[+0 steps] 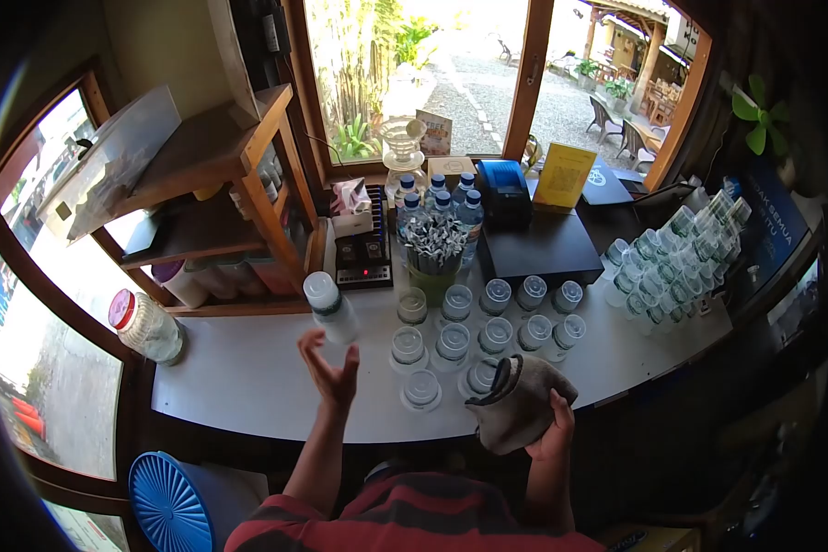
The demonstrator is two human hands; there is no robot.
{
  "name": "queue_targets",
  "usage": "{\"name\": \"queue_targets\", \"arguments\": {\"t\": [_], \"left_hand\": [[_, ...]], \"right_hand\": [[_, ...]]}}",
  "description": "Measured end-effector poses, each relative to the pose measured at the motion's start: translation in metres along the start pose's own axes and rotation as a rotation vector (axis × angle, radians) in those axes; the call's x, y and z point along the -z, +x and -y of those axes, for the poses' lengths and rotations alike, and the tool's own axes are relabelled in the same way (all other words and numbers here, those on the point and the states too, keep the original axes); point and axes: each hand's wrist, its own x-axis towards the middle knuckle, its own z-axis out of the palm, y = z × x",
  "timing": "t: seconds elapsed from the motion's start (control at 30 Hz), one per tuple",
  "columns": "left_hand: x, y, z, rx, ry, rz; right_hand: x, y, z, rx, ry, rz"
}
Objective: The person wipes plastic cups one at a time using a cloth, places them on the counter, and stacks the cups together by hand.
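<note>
My left hand (pixel 329 370) is open, its thumb and fingers apart, just on the near side of a stack of upside-down clear plastic cups (pixel 332 311). Whether the fingertips touch that stack I cannot tell. In my right hand (pixel 552 431) is a folded grey cloth (pixel 523 405) with a dark edge, held above the front of the counter. The cloth partly covers one upturned cup (pixel 480 375). Several more upside-down cups (pixel 453 342) with green print stand in loose rows between my hands.
On the white counter (pixel 248 368), a large pile of stacked cups (pixel 676 262) lies at the right. Water bottles (pixel 470 221), a tub of wrapped sachets (pixel 434 244), a black box (pixel 538 248) and a digital scale (pixel 363 262) line the back. A red-lidded jar (pixel 147 327) stands left.
</note>
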Motion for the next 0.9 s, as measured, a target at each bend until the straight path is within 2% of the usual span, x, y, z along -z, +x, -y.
{"name": "queue_targets", "arguments": {"t": [0.03, 0.1, 0.2, 0.33, 0.53, 0.63, 0.7, 0.73, 0.77, 0.8, 0.83, 0.9], "left_hand": [[-0.004, 0.024, 0.014, -0.027, 0.130, -0.056], [-0.010, 0.052, 0.044, -0.061, 0.296, 0.028], [-0.020, 0.073, 0.078, 0.316, -0.306, 0.273], [-0.018, 0.109, 0.082, 0.248, -0.445, 0.277], [0.014, 0.159, 0.029, 0.144, -0.719, 0.219], [0.026, 0.148, -0.013, 0.157, -0.901, 0.318], [0.023, 0.119, -0.044, 0.168, -1.042, 0.544], [0.020, 0.100, -0.061, 0.207, -1.103, 0.661], [0.016, 0.079, -0.074, 0.131, -1.103, 0.738], [0.015, 0.062, -0.084, -0.021, -0.909, 0.732], [0.022, 0.038, -0.097, 0.190, -0.910, 0.707], [0.021, 0.020, -0.091, 0.094, -0.939, 0.814]], "right_hand": [[-0.010, -0.003, -0.008, -0.002, -0.055, 0.010], [-0.026, -0.010, -0.023, -0.021, -0.042, 0.001], [-0.041, -0.013, -0.042, -0.024, 0.004, 0.045], [-0.063, -0.019, -0.055, 0.052, -0.030, 0.038], [-0.069, -0.021, -0.067, 0.237, -0.101, 0.030], [-0.081, -0.025, -0.084, 0.393, -0.217, 0.212], [-0.078, -0.021, -0.107, 0.537, -0.601, 0.305], [-0.085, -0.020, -0.114, 0.695, -0.919, 0.359], [-0.095, -0.018, -0.120, 0.894, -1.236, 0.393], [-0.103, -0.013, -0.124, 1.028, -1.397, 0.401], [-0.107, -0.011, -0.122, 0.982, -1.429, 0.296], [-0.110, -0.007, -0.113, 0.892, -1.477, 0.089]]}}
